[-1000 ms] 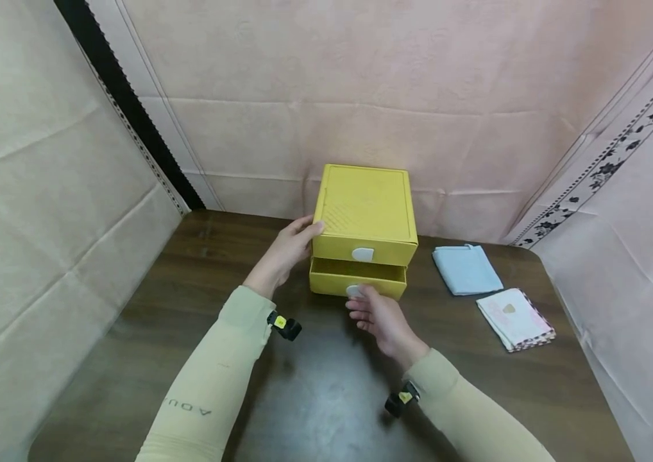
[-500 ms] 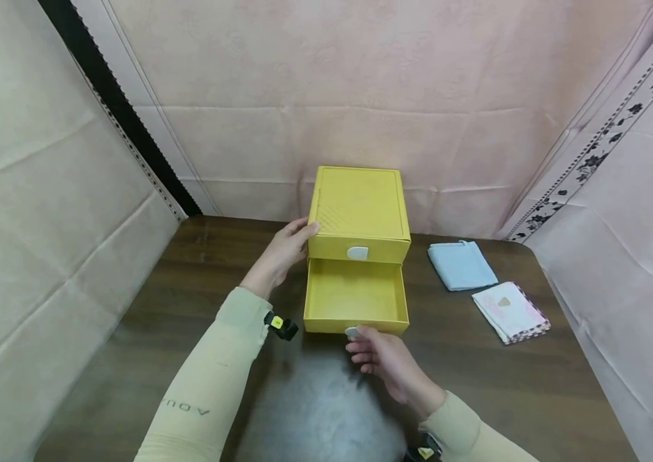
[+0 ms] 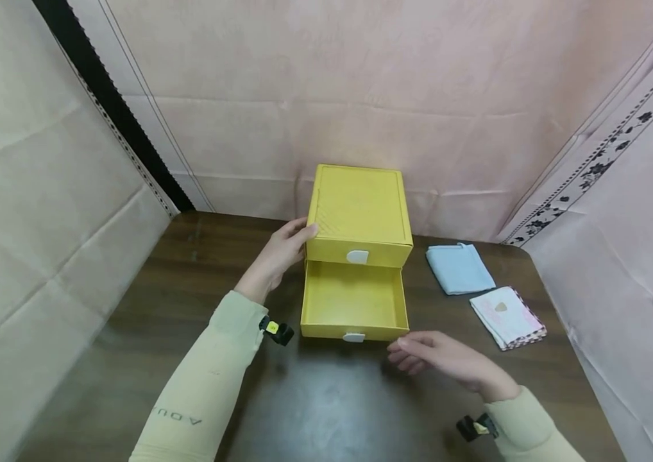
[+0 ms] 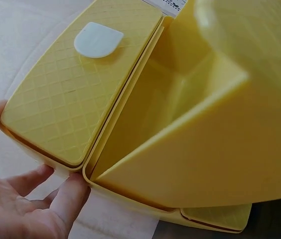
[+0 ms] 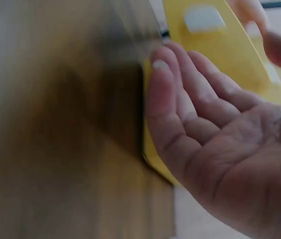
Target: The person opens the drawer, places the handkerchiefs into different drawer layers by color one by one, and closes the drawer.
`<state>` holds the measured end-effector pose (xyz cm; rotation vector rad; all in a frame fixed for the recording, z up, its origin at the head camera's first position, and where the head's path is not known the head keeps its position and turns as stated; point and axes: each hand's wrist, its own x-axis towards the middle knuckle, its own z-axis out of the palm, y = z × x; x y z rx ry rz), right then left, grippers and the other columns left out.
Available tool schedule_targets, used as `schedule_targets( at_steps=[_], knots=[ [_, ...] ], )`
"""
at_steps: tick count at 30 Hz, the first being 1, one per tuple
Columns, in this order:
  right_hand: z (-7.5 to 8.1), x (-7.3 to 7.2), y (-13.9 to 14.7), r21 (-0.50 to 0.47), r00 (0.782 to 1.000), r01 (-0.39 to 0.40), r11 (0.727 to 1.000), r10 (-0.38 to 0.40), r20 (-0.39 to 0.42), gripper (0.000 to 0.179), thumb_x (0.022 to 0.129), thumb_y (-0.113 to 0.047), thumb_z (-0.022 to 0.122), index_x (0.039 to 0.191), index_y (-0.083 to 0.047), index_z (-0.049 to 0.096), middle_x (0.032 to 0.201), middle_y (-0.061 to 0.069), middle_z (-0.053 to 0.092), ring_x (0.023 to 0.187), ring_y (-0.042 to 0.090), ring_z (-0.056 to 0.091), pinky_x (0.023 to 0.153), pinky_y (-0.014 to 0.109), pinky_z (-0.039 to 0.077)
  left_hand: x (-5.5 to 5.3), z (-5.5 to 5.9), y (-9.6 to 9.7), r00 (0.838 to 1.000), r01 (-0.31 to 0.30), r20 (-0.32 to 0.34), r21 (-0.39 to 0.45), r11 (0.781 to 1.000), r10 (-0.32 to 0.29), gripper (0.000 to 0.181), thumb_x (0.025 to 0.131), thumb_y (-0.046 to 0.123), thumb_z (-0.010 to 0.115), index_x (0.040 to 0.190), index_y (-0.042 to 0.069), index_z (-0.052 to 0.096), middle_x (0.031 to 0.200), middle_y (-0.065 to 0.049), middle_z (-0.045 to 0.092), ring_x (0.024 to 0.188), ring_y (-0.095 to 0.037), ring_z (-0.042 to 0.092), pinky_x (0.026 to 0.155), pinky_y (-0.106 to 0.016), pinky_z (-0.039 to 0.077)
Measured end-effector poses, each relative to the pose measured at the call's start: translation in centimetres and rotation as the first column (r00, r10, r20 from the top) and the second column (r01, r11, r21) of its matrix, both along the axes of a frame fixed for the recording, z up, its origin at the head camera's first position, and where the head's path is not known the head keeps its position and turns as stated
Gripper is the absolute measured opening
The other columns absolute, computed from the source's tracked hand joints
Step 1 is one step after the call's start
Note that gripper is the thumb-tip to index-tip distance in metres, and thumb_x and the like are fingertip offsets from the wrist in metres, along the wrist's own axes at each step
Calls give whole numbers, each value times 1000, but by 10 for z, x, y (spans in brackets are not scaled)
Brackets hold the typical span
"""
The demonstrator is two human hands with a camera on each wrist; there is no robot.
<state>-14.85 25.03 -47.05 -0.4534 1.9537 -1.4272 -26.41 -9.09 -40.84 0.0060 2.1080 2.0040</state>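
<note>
A yellow two-drawer box (image 3: 361,202) stands near the back of the table, its lower drawer (image 3: 355,301) pulled far out and its upper one shut. Nothing shows inside the lower drawer. My left hand (image 3: 280,253) rests against the box's left side, thumb at the top edge and fingertips on the side wall, as the left wrist view also shows. By the front right corner of the drawer, my right hand (image 3: 442,359) is off the white handle (image 3: 353,337), holding nothing. In the right wrist view its fingers (image 5: 200,89) are loosely bent, palm visible.
To the right of the box lie a folded light-blue cloth (image 3: 460,269) and a folded white cloth (image 3: 508,317) with a checked edge. The dark wooden table (image 3: 315,410) is bordered by pale fabric hangings (image 3: 361,77) at the back and sides.
My right hand drew the lower drawer out toward me, then let go of its handle and moved right. My left hand has stayed on the box's side.
</note>
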Motion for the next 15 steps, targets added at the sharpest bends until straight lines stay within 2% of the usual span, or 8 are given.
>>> schedule_targets(
  at_steps=[4, 7, 10, 12, 15],
  knots=[
    [9, -7, 26, 118, 991, 66, 991, -51, -121, 43, 103, -34, 48, 127, 0, 57, 116, 19, 64, 103, 41, 60, 88, 50, 50, 1, 2, -1, 1000, -5, -7, -5, 1000, 5, 77, 85, 61, 64, 147, 24, 39, 143, -2, 41, 129, -20, 45, 108, -43, 36],
    [11, -16, 46, 230, 951, 184, 956, -114, -287, 50, 98, -40, 55, 131, -2, 55, 117, 14, 65, 106, 34, 60, 88, 47, 51, 2, 1, -4, 1000, -9, -5, -14, 1000, 9, 77, 84, 61, 64, 147, 25, 39, 144, -1, 40, 129, -20, 45, 108, -43, 36],
    [9, -28, 74, 313, 889, 313, 897, -161, -429, 58, 95, -44, 59, 134, -1, 51, 123, 16, 62, 113, 34, 58, 90, 49, 50, 3, 0, -5, 1000, -14, -7, -11, 1000, 14, 77, 85, 61, 63, 148, 25, 39, 145, -1, 39, 130, -20, 44, 108, -44, 36],
    [5, -35, 96, 362, 849, 403, 841, -195, -492, 66, 94, -48, 59, 136, 1, 48, 127, 22, 58, 116, 38, 54, 91, 52, 48, 3, -1, -4, 1000, -15, -11, -2, 1000, 15, 77, 85, 61, 63, 148, 24, 38, 145, -2, 39, 129, -21, 45, 109, -45, 35],
    [-1, -42, 127, 408, 821, 493, 768, -255, -511, 78, 94, -52, 57, 140, 8, 38, 135, 32, 46, 122, 47, 45, 93, 59, 42, 3, -1, -2, 1000, -10, -14, 1, 1000, 10, 76, 86, 60, 63, 148, 23, 38, 144, -2, 41, 128, -21, 46, 109, -45, 35]
  ],
)
